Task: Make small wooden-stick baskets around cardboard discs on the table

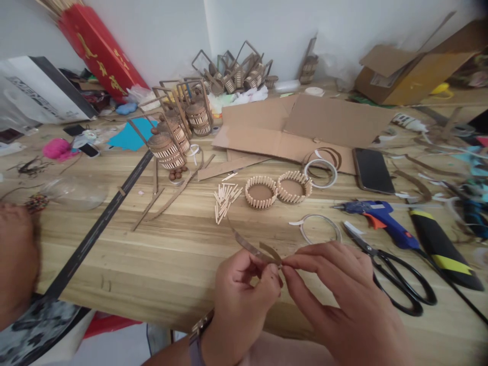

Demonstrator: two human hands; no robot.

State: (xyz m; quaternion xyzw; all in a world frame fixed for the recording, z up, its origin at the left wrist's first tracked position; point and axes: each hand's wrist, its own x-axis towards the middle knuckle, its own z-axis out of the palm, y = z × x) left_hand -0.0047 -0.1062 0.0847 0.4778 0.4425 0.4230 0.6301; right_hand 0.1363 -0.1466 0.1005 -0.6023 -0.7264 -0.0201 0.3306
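Fingertips of my left hand (pixel 244 292) and right hand (pixel 335 290) meet at the near table edge, both pinched shut on one thin cardboard strip (pixel 253 249). The strip's free end rises up-left, off the wood. Bare tabletop (pixel 171 254) lies open to the left and ahead of the hands. Right side is tighter: scissors (pixel 396 277) just beside my right hand, glue gun (pixel 381 216) beyond them. A tape ring (pixel 320 229) lies just ahead. Farther out: loose sticks (pixel 225 199) and two stick-rimmed rounds (pixel 278 190). Another person's arm (pixel 17 259) sits at the far left edge.
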